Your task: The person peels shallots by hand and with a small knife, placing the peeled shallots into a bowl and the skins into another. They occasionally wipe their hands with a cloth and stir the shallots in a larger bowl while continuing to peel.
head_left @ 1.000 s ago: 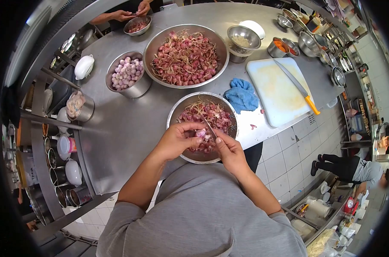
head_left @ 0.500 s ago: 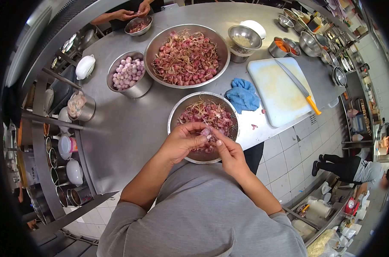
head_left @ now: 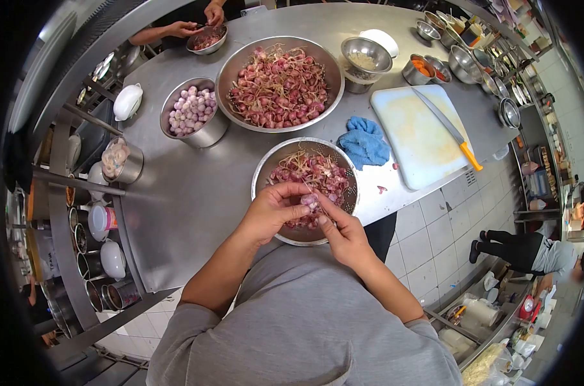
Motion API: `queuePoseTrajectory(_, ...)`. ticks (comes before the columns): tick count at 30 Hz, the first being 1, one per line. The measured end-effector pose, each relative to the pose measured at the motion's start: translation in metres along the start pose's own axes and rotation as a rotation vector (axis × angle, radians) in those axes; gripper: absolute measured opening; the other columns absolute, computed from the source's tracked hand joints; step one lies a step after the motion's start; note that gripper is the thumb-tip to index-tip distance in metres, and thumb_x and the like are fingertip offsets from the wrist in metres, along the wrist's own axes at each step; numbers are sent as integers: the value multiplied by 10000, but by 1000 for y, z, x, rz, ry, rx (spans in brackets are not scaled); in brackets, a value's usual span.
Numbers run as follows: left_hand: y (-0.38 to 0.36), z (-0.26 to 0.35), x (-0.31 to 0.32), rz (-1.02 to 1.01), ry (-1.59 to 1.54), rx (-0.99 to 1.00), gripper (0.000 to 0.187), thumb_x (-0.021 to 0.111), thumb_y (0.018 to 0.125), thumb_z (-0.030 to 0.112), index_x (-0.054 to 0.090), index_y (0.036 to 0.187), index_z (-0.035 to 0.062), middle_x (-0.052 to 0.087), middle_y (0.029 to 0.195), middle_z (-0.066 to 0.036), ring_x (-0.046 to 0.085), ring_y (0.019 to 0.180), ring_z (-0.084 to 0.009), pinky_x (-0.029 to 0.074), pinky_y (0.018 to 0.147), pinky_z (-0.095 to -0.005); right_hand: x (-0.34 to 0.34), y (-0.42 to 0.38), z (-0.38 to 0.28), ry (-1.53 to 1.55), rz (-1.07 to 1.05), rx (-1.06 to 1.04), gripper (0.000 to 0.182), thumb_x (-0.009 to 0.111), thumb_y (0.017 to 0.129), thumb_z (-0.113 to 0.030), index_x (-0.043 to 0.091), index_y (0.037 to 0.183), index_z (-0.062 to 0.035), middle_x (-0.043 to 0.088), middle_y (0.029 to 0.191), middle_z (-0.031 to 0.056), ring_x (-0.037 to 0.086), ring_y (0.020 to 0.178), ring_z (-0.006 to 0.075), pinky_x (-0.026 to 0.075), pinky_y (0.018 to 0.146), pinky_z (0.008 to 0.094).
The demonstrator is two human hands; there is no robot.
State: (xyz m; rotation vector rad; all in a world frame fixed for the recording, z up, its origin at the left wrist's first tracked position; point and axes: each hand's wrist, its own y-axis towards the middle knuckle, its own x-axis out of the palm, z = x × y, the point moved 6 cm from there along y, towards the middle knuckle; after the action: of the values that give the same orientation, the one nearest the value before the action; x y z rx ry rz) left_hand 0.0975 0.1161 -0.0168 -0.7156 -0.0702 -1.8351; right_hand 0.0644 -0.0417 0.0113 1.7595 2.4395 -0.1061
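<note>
My left hand (head_left: 276,209) pinches a small shallot (head_left: 310,202), its purple-white flesh partly bared, between thumb and fingers. From the other side my right hand (head_left: 344,233) closes on the same shallot, with the index finger along it and the thumb lower. A bit of skin may be between these fingertips, but it is too small to be sure. Just under both hands stands a perforated metal colander (head_left: 261,168) of red shallots and loose dry skins (head_left: 330,177). Beyond it a large steel bowl (head_left: 335,67) is heaped with unpeeled, rooted shallots (head_left: 279,87).
A steel pot (head_left: 208,134) of peeled shallots stands left of the large bowl. To the right lie a blue cloth (head_left: 364,143) and a white cutting board (head_left: 407,138) with a yellow-handled knife (head_left: 447,125). Another person's hands (head_left: 198,24) work over a small bowl (head_left: 208,47) at the far side.
My right thumb has shifted slightly down and left, and more of the shallot shows between my hands. Across the table, the other person's hands have moved apart and lower.
</note>
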Motion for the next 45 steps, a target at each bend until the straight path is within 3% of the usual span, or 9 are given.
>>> queuePoseTrajectory(7,-1,3,0,27,63,7,334,711,864,-51,641,1188,-9,689,1099,-74,665,999,-142,565,874,-274,-6,-4,-4,21,-18,108,469,440,1068,-283,464,1464,-33,604,1355,205,584,1261,268,423,1038,317)
queuePoseTrajectory(10,-2,6,3,42,92,8,337,710,856,-62,644,1183,-12,691,1093,-81,666,1001,-144,567,871,-275,-3,-4,0,-75,-1,91,457,454,1069,-281,486,1449,-29,650,1288,172,610,1195,213,442,1005,301)
queuePoseTrajectory(15,-3,0,-1,15,60,-10,335,697,864,-63,643,1191,-8,690,1093,-72,666,993,-144,562,882,-278,-1,-1,16,247,-13,299,403,468,1073,-217,518,1429,-33,668,1211,73,570,1066,100,452,955,254)
queuePoseTrajectory(25,1,-7,-4,21,-173,-70,316,661,911,-37,624,1222,-4,686,1143,-94,662,1036,-151,548,914,-282,-4,-3,30,342,72,306,387,463,1074,-199,536,1414,-29,649,1236,57,562,1093,89,446,950,236)
queuePoseTrajectory(30,4,-16,-13,81,-223,-61,322,650,894,-83,627,1208,-13,678,1127,-117,664,1044,-180,563,918,-294,0,-7,18,261,4,437,384,470,1070,-189,539,1410,-24,651,1256,72,563,1107,97,433,954,233)
queuePoseTrajectory(31,4,-15,-13,74,-193,-29,321,653,891,-85,630,1202,-10,679,1117,-115,665,1037,-179,563,917,-290,1,-3,18,290,52,292,386,471,1068,-192,540,1406,-19,643,1292,100,565,1164,130,420,1002,255)
queuePoseTrajectory(38,-1,-1,-16,87,-183,202,317,726,836,-81,643,1134,-17,673,1066,-98,659,962,-156,582,872,-291,-22,4,20,61,255,81,430,469,1065,-192,469,1459,-22,538,1444,160,494,1331,218,347,1117,319)
queuePoseTrajectory(41,0,0,-19,88,-155,246,349,762,775,-106,647,1089,-4,669,1086,-105,658,1002,-177,563,909,-302,-4,1,-22,-105,-12,-28,474,488,1050,-178,413,1500,-50,535,1449,171,511,1336,242,360,1104,315)
queuePoseTrajectory(45,-3,9,-15,50,0,353,339,766,752,-132,665,1047,0,656,1101,-94,657,1011,-186,577,891,-311,6,0,-24,14,-61,-55,447,527,1034,-181,475,1463,-69,595,1389,154,592,1250,225,431,1031,300)
